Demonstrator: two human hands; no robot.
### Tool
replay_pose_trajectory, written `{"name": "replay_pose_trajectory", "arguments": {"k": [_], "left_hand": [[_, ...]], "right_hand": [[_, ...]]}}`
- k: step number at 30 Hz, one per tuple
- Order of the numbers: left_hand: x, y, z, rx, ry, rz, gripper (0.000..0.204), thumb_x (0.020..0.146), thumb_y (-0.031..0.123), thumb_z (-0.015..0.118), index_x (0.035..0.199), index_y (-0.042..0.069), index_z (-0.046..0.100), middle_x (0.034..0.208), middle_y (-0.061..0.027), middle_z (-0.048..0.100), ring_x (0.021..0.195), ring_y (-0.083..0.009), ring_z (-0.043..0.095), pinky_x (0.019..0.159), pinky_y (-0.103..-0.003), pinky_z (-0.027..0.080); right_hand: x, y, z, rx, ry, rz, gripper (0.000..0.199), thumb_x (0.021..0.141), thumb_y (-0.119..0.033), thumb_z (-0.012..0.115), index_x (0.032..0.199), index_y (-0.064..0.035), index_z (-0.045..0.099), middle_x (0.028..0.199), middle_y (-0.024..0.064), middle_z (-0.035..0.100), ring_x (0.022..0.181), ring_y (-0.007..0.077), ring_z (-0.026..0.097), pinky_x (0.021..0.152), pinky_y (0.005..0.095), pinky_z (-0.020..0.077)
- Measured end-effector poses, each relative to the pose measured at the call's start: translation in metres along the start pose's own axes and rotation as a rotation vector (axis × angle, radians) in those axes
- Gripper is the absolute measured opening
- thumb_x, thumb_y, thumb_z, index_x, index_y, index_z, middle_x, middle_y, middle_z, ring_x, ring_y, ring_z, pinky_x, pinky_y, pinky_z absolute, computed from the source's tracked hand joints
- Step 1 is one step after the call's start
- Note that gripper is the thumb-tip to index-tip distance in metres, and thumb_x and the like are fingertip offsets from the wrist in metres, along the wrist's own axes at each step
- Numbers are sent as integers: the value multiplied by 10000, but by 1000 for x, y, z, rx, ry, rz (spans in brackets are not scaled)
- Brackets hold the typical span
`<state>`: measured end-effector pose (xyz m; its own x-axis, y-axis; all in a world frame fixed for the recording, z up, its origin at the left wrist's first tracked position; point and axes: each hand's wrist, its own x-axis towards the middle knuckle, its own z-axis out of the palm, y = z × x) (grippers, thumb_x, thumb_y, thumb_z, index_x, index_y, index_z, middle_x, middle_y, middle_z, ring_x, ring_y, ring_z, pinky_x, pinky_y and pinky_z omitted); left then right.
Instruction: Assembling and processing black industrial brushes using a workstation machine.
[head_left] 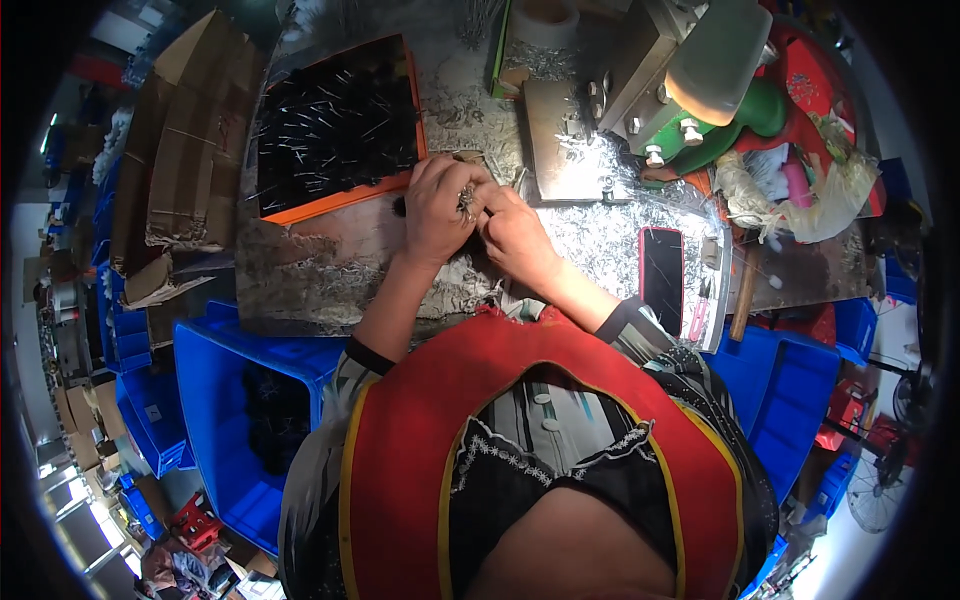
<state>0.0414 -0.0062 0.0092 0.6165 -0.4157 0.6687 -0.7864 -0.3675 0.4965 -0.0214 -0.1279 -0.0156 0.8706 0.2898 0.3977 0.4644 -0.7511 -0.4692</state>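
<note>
Close together over the worn workbench (320, 300), my two hands meet with their fingers bent inward. My left hand (440, 212) is closed, and something small and silvery (466, 200) shows at its fingers; its kind is too small to tell. My right hand (520, 240) is closed too, its fingertips against the left hand's. A small dark bit shows between them, mostly hidden by the fingers. Just left of my left hand lies an orange-rimmed shallow box (340, 202), filled with black pieces (330, 120) that have thin shiny pins or wires among them.
A bench machine with a green body (690, 150) and bolts rises at the right, beside a flat metal plate (560, 140). A phone (661, 270) and a wooden handle (744, 295) lie right of my hands. Cardboard (190, 150) stands left; blue bins (215, 430) sit below the bench.
</note>
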Motion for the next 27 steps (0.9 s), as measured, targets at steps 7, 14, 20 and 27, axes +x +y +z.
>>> {"name": "replay_pose_trajectory", "arguments": {"k": [7, 14, 20, 27], "left_hand": [[0, 7, -4, 39, 43, 32, 258, 645, 196, 745, 799, 84, 571, 736, -45, 552, 748, -259, 536, 762, -380, 407], [-9, 19, 2, 129, -5, 22, 139, 678, 109, 665, 758, 85, 553, 706, -45, 532, 716, -246, 524, 780, -376, 407], [-3, 22, 6, 5, -82, 159, 125, 659, 93, 639, 705, 83, 523, 635, -55, 494, 652, -240, 515, 733, -355, 426], [7, 12, 12, -260, -193, 232, 174, 628, 56, 693, 700, 70, 535, 629, -53, 503, 641, -242, 539, 754, -380, 464]], "right_hand": [[3, 13, -1, 0, -4, 15, 214, 779, -82, 573, 911, 84, 542, 1064, 218, 474, 1028, 370, 432, 901, 405, 379], [-11, 1, -4, 2, -6, 22, 262, 779, -97, 579, 945, 95, 515, 1089, 232, 456, 1050, 377, 418, 915, 408, 368], [-25, -4, -22, -10, 1, 30, 304, 779, -110, 583, 973, 105, 491, 1109, 244, 440, 1069, 384, 407, 927, 412, 359], [-24, -7, -47, -11, -6, 65, 355, 779, -125, 589, 1007, 116, 463, 1134, 257, 422, 1091, 392, 394, 941, 415, 349]]}}
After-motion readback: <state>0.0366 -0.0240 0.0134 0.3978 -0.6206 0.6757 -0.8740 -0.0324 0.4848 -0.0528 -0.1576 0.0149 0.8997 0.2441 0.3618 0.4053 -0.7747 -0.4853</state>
